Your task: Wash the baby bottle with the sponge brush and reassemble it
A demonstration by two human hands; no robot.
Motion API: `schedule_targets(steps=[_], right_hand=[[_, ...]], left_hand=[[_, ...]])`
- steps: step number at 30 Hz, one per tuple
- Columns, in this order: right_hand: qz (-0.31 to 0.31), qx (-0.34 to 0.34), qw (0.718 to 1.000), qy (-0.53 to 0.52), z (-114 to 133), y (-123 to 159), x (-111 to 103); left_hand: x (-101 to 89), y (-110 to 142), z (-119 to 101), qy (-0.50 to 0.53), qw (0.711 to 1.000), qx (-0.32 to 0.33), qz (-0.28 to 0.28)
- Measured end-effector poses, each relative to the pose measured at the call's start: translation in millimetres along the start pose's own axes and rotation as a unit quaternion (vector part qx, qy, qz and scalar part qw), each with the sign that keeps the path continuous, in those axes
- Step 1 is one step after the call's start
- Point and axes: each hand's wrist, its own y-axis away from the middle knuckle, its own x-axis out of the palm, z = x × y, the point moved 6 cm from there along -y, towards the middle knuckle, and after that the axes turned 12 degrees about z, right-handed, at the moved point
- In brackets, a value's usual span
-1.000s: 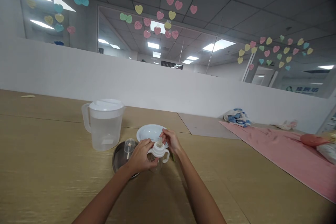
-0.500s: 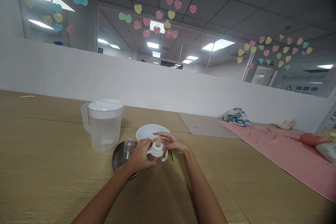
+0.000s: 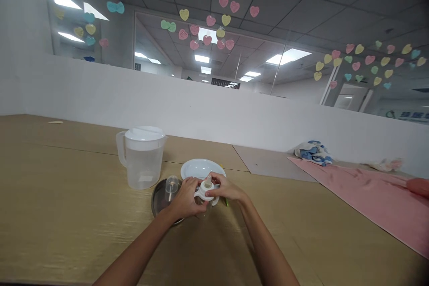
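Note:
A baby bottle (image 3: 204, 211) with a clear body, white handles and a white collar stands upright between my hands. My left hand (image 3: 186, 199) is closed around its left side, near the handle. Fingers of my right hand (image 3: 225, 187) close on the white collar (image 3: 205, 186), just below the teat (image 3: 208, 180). Beside my left hand, a clear bottle cap (image 3: 172, 185) sits on a dark round metal tray (image 3: 158, 203). A white bowl (image 3: 200, 167) lies just behind the bottle, partly hidden by my right hand.
A lidded clear pitcher (image 3: 143, 163) holding liquid stands to the left. Something green (image 3: 227, 203) pokes out beside my right hand. At the right lie a pink cloth (image 3: 362, 192) and a crumpled blue-and-white cloth (image 3: 313, 152). A low white wall (image 3: 187, 107) bounds the table's back.
My right hand first pinched near the teat, then opened over it, and now grips the collar. My left hand keeps its hold. The view has swung slightly left.

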Motion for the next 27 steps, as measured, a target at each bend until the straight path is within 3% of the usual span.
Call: schedule_targets(steps=[3,7,9,12,15,17,21,25,27], right_hand=[[-0.072,-0.012,0.997,0.027,-1.8,5.9,4.5],[-0.149,-0.056,0.987,0.032,-2.7,11.9,9.8],[-0.174,-0.083,0.979,0.068,-0.7,13.7,12.5],[-0.217,-0.112,0.957,0.154,1.8,16.6,18.7],[-0.258,-0.112,0.936,0.213,-0.2,18.5,27.1],[-0.267,-0.105,0.926,0.243,-1.4,18.5,32.5],[-0.282,-0.104,0.908,0.292,1.5,20.0,36.2],[-0.280,-0.108,0.900,0.316,4.4,20.4,36.1],[-0.277,-0.110,0.900,0.319,4.2,20.1,36.3]], left_hand=[[-2.7,0.8,-2.4,-0.022,1.000,0.009,-0.004],[-12.8,4.8,-11.7,-0.050,0.996,0.075,0.012],[-24.2,7.4,-9.6,-0.047,0.996,0.078,-0.025],[-47.4,14.2,15.1,-0.037,0.981,-0.029,-0.189],[-53.8,24.6,56.2,-0.028,0.929,-0.197,-0.313],[-45.7,25.8,82.7,0.000,0.910,-0.266,-0.319],[-26.3,23.2,117.3,0.040,0.909,-0.302,-0.284],[-22.0,26.3,131.2,0.045,0.912,-0.310,-0.267],[-23.9,22.5,125.8,0.038,0.932,-0.273,-0.235]])
